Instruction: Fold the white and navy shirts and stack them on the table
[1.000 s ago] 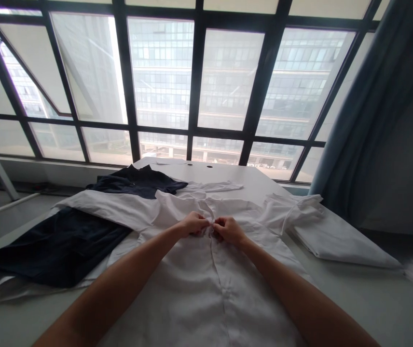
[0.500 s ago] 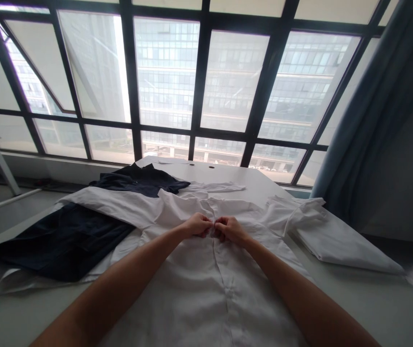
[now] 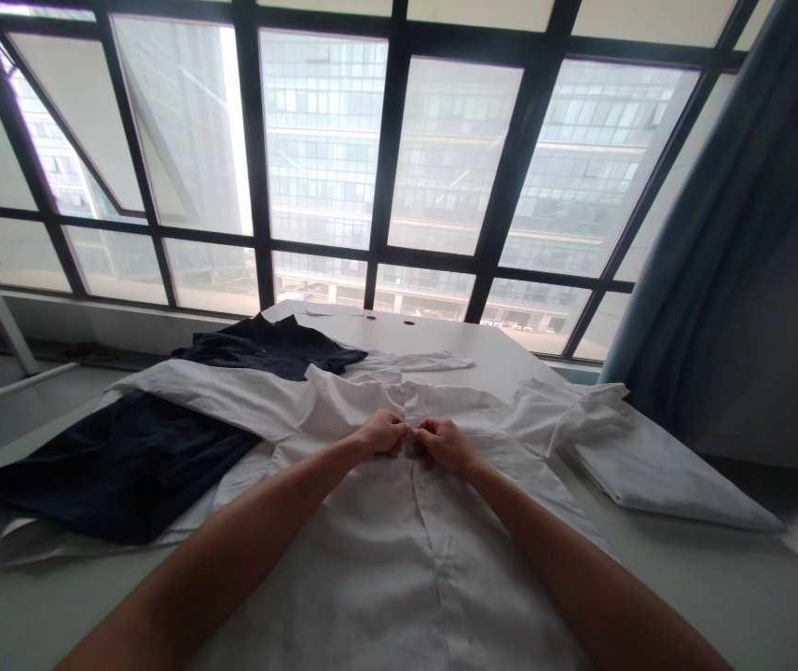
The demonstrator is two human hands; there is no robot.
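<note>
A white shirt [image 3: 364,540] lies spread on the table before me, front side up, its collar towards the window and its sleeves out to both sides. My left hand [image 3: 383,433] pinches the edge of the shirt's front opening a little below the collar. Right beside it, my right hand [image 3: 439,442] is closed on the facing edge, fingertips almost touching those of the left. Any button between the fingers is too small and covered to make out. Below the hands the front seam runs down towards me, lightly wrinkled.
Dark navy garments lie at the left, one folded cloth [image 3: 119,466] partly under the shirt's sleeve and another [image 3: 269,347] farther back. A folded white cloth [image 3: 665,466] sits at the right on the white table [image 3: 741,596]. Beyond are large windows and a blue curtain [image 3: 707,233].
Both hands stay at the same spot on the shirt front, with only slight finger movement. The garments around have not moved visibly.
</note>
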